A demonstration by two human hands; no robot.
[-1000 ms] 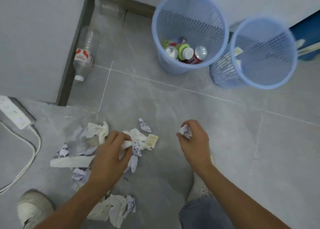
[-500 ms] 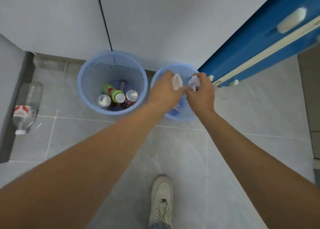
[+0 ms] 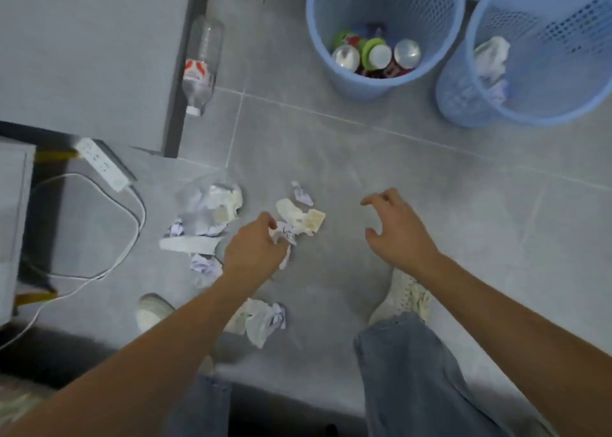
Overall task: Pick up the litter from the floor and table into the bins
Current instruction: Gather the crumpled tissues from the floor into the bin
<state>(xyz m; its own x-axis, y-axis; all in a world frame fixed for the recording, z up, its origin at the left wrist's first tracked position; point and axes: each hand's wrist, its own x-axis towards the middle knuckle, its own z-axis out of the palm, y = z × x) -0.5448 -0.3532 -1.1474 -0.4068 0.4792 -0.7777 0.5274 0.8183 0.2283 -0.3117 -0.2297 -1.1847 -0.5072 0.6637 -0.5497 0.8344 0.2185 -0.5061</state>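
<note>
Crumpled paper scraps [image 3: 299, 216] lie scattered on the grey floor tiles. My left hand [image 3: 255, 254] is down among them, fingers pinched on a crumpled printed scrap [image 3: 284, 234]. My right hand [image 3: 395, 229] hovers to the right of the pile, fingers spread and empty. More crumpled paper [image 3: 212, 208] lies to the left, and another wad [image 3: 261, 319] sits near my feet. A light blue bin [image 3: 324, 62] at the top holds cans and bottles. A second blue bin [image 3: 463, 95] to its right holds crumpled paper [image 3: 491, 59].
A clear plastic bottle [image 3: 200, 66] lies on the floor against a grey cabinet [image 3: 89, 49]. A white power strip [image 3: 102, 163] with its cable [image 3: 132, 218] lies at the left. My white shoes [image 3: 402, 297] and jeans fill the bottom.
Half a second ago both hands held paper over the right bin. That paper now lies inside it, and both hands have come back down to the floor pile, the left gripping a new scrap.
</note>
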